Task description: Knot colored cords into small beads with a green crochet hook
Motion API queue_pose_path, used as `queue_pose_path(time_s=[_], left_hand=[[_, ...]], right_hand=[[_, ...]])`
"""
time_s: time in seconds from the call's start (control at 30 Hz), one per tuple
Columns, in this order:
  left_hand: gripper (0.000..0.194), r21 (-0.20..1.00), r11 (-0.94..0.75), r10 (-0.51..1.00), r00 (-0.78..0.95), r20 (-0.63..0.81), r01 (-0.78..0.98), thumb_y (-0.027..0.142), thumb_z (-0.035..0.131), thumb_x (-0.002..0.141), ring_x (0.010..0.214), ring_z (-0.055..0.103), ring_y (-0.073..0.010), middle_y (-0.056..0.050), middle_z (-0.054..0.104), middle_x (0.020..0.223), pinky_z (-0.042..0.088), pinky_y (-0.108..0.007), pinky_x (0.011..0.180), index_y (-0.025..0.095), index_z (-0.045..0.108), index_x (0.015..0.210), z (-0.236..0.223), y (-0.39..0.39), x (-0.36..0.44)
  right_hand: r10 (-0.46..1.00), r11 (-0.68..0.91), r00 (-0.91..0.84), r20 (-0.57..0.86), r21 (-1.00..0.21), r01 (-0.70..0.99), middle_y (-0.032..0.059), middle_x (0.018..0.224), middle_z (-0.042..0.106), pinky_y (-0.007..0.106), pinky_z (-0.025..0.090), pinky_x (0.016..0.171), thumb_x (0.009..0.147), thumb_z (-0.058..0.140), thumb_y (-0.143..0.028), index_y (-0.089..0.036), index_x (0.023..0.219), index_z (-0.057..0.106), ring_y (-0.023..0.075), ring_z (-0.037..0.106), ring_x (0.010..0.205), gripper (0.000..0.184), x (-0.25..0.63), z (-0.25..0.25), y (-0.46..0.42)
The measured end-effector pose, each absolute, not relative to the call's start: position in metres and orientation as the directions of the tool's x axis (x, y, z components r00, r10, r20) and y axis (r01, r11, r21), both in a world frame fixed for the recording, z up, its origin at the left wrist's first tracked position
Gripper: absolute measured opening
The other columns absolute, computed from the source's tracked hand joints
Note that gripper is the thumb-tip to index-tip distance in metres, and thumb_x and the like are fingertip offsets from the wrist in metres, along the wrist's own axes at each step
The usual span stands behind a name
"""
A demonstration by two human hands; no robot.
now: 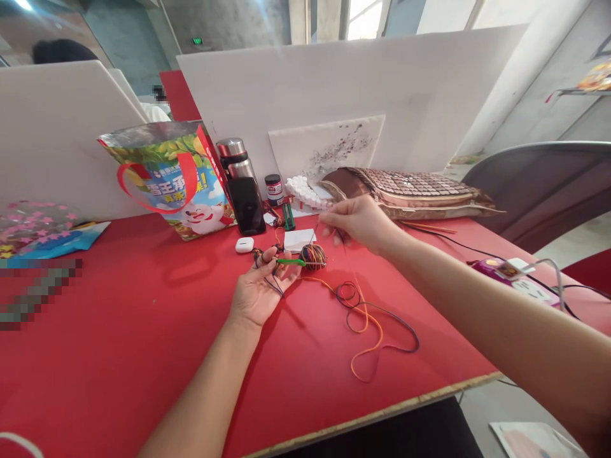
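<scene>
Head | red tabletop (pixel 191 343), partition (pixel 420 83), wall (pixel 229 32) | left hand (pixel 258 289) gripping hook (pixel 292 261) | right hand (pixel 360 222) pinching strand (pixel 314 239)

Bright window (pixel 365 18) glaring at top, soft shadows on red table (pixel 191 331), slight haze, wide-angle stretching toward edges

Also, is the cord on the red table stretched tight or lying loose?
Loose: the cord lies in slack, curling loops across the table.

One left hand (pixel 261 289), one right hand (pixel 358 221), one green hook (pixel 289 261), one yarn ball (pixel 313 254); from that ball, one phone (pixel 247 208) and one shopping bag (pixel 207 194) at ten o'clock, one jar (pixel 273 189) at eleven, one power strip (pixel 532 292) at three.
</scene>
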State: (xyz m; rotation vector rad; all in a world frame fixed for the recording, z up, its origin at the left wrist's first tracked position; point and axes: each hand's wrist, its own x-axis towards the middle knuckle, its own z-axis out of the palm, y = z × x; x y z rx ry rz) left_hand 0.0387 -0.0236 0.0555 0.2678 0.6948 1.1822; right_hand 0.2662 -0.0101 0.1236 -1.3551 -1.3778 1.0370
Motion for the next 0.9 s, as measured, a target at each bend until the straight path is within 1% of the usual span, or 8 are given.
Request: queue_pose_path(time_s=[0.13, 0.23, 0.4, 0.5, 0.63, 0.7, 0.77, 0.9], left_hand=[[0.028, 0.544, 0.361, 0.915, 0.173, -0.365, -0.758, -0.003, 0.063, 0.085, 0.082, 0.079, -0.0178, -0.004, 0.082, 0.080, 0.055, -0.057, 0.113, 0.019, 0.080, 0.079, 0.058, -0.023, 0.038], [0.029, 0.564, 0.362, 0.917, 0.174, -0.359, -0.742, -0.004, 0.063, 0.087, 0.081, 0.078, -0.0177, -0.004, 0.082, 0.083, 0.057, -0.059, 0.110, 0.019, 0.080, 0.082, 0.055, -0.023, 0.037], [0.027, 0.570, 0.410, 0.905, 0.241, -0.351, -0.712, -0.005, 0.067, 0.084, 0.078, 0.077, -0.0168, -0.005, 0.083, 0.084, 0.055, -0.062, 0.111, 0.018, 0.080, 0.081, 0.048, -0.024, 0.039], [0.026, 0.545, 0.413, 0.904, 0.255, -0.344, -0.729, -0.004, 0.070, 0.082, 0.076, 0.077, -0.0161, -0.002, 0.082, 0.081, 0.051, -0.064, 0.115, 0.020, 0.081, 0.082, 0.045, -0.024, 0.038], [0.027, 0.519, 0.396, 0.909, 0.245, -0.336, -0.757, -0.003, 0.070, 0.083, 0.077, 0.078, -0.0158, 0.000, 0.080, 0.076, 0.047, -0.062, 0.121, 0.021, 0.082, 0.082, 0.046, -0.022, 0.037], [0.027, 0.518, 0.389, 0.910, 0.228, -0.347, -0.762, -0.002, 0.068, 0.085, 0.078, 0.078, -0.0153, -0.001, 0.080, 0.075, 0.046, -0.060, 0.122, 0.021, 0.081, 0.081, 0.048, -0.022, 0.037], [0.029, 0.521, 0.376, 0.907, 0.189, -0.377, -0.766, -0.002, 0.064, 0.088, 0.076, 0.077, -0.0146, -0.001, 0.080, 0.075, 0.048, -0.059, 0.120, 0.020, 0.081, 0.080, 0.052, -0.022, 0.038], [0.033, 0.527, 0.330, 0.904, 0.101, -0.416, -0.783, -0.001, 0.057, 0.093, 0.070, 0.076, -0.0143, -0.003, 0.079, 0.072, 0.059, -0.049, 0.108, 0.019, 0.079, 0.078, 0.059, -0.021, 0.037]], right_hand=[[0.986, 0.095, 0.136, 0.099, -0.995, 0.036, 0.0090, 0.068, 0.079, 0.015, 0.042, 0.032, 0.089, 0.087, -0.018, -0.012, 0.068, 0.073, 0.0110, 0.067, 0.045, 0.025, 0.274, 0.159, -0.013], [0.968, 0.127, 0.220, 0.124, -0.992, 0.001, 0.0097, 0.073, 0.079, 0.016, 0.046, 0.035, 0.094, 0.083, -0.017, -0.013, 0.072, 0.072, 0.0117, 0.069, 0.047, 0.024, 0.282, 0.181, -0.018], [0.919, 0.212, 0.319, 0.233, -0.972, 0.099, 0.0090, 0.084, 0.077, 0.022, 0.053, 0.048, 0.099, 0.077, -0.016, -0.016, 0.078, 0.069, 0.0131, 0.073, 0.061, 0.022, 0.299, 0.201, -0.031], [0.848, 0.225, 0.407, 0.340, -0.926, 0.304, 0.0063, 0.078, 0.072, 0.025, 0.052, 0.053, 0.099, 0.075, -0.021, -0.016, 0.081, 0.071, 0.0147, 0.072, 0.064, 0.019, 0.316, 0.201, -0.040], [0.758, 0.046, 0.375, 0.534, -0.617, 0.786, 0.0078, 0.076, 0.074, 0.038, 0.058, 0.075, 0.102, 0.066, -0.031, -0.019, 0.094, 0.078, 0.0208, 0.068, 0.073, 0.018, 0.342, 0.187, -0.047], [0.811, -0.103, 0.279, 0.513, -0.345, 0.933, 0.0168, 0.101, 0.079, 0.046, 0.056, 0.084, 0.101, 0.065, -0.029, -0.015, 0.110, 0.078, 0.0282, 0.072, 0.087, 0.022, 0.349, 0.175, -0.049], [0.901, -0.088, 0.139, 0.411, -0.141, 0.986, 0.0239, 0.122, 0.076, 0.050, 0.056, 0.085, 0.101, 0.065, -0.036, -0.011, 0.120, 0.075, 0.0357, 0.073, 0.099, 0.033, 0.350, 0.163, -0.055], [0.893, 0.176, -0.099, 0.439, -0.137, 0.975, 0.0176, 0.121, 0.076, 0.049, 0.058, 0.087, 0.103, 0.060, -0.030, -0.018, 0.122, 0.075, 0.0359, 0.073, 0.105, 0.027, 0.334, 0.145, -0.081]])
